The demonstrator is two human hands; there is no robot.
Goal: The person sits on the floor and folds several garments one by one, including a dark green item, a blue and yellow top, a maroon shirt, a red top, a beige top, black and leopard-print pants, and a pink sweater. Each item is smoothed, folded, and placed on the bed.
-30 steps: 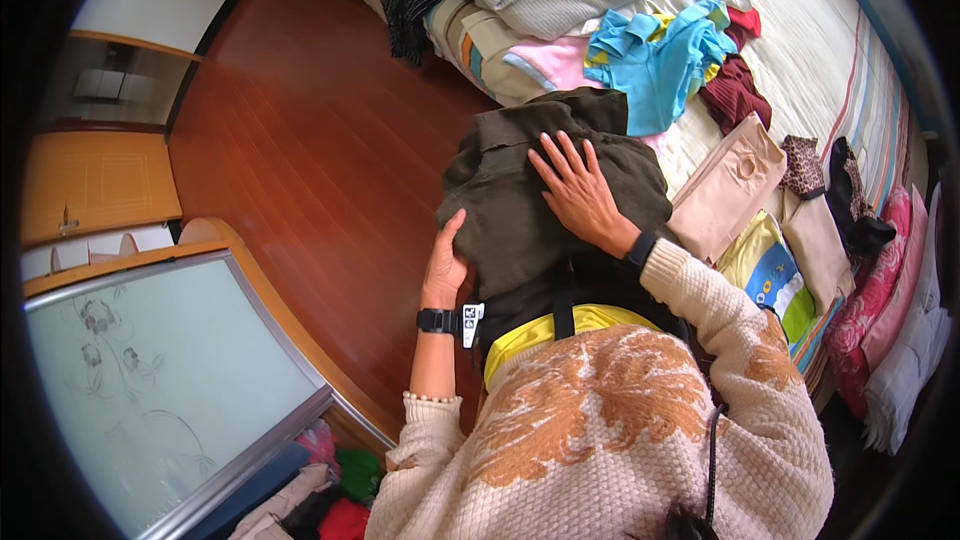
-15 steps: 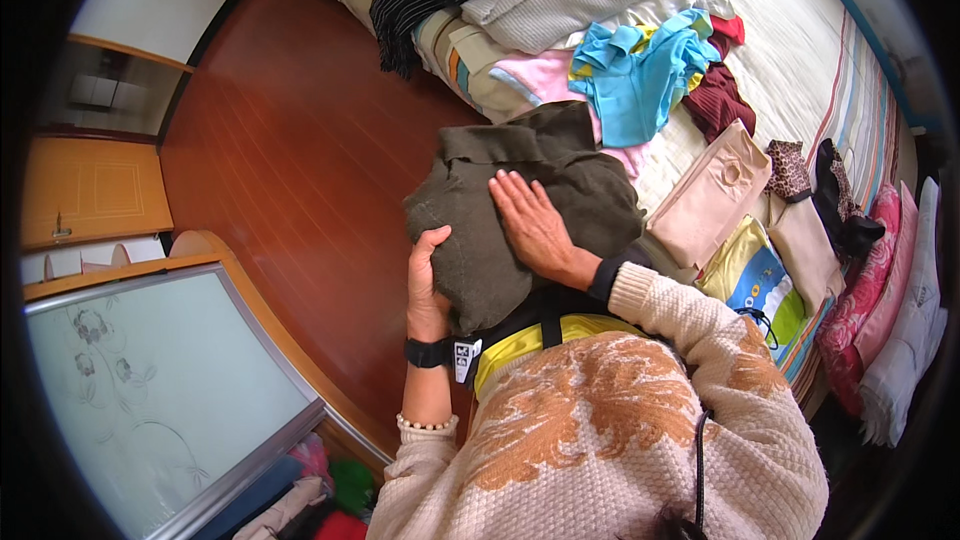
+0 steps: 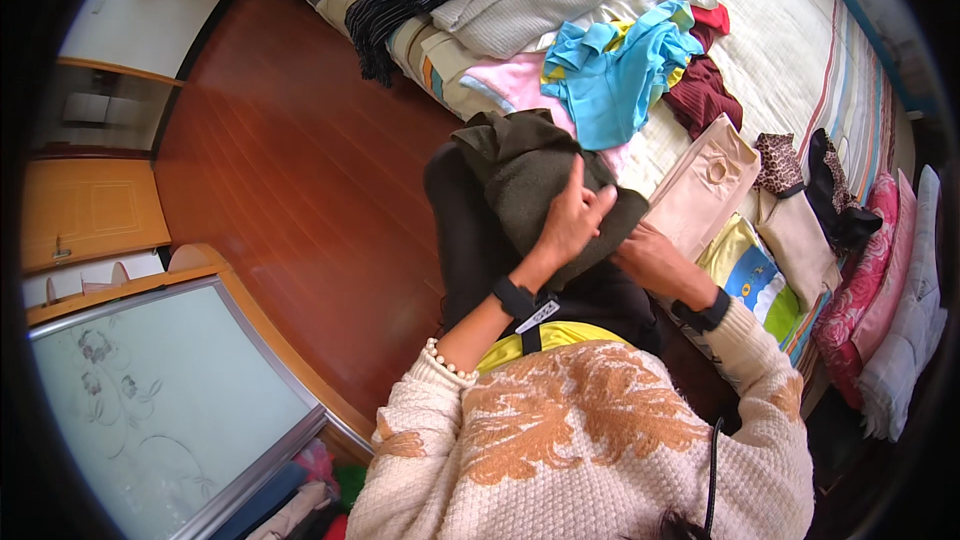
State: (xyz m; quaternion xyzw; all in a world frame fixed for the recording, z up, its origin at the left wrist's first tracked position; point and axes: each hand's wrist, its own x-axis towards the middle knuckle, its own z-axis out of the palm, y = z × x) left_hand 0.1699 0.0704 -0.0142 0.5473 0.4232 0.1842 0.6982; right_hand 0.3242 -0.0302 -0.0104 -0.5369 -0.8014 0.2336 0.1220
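Observation:
A dark olive garment (image 3: 525, 175) lies bunched and partly folded across my lap, over dark trousers, at the bed's edge. What kind of garment it is cannot be made out. My left hand (image 3: 574, 218) rests on top of it, index finger stretched out and thumb apart from it. At the garment's lower right edge, my right hand (image 3: 655, 258) is closed on the cloth, its fingertips partly hidden by the fabric. Just beyond lies a light blue and yellow garment (image 3: 615, 75) on the bed.
Clothes heap the bed (image 3: 765, 30), among them a grey knit (image 3: 560, 5) and a maroon ribbed piece (image 3: 705, 95). On the right lie a folded beige garment (image 3: 705, 185) and a yellow-and-blue printed piece (image 3: 750, 265). A frosted glass panel (image 3: 170, 400) stands lower left, beside the reddish wooden floor (image 3: 300, 150).
The olive garment went from spread flat to folded over, its left part brought rightward. My left hand moved right onto it; my right hand moved from its middle to its right edge.

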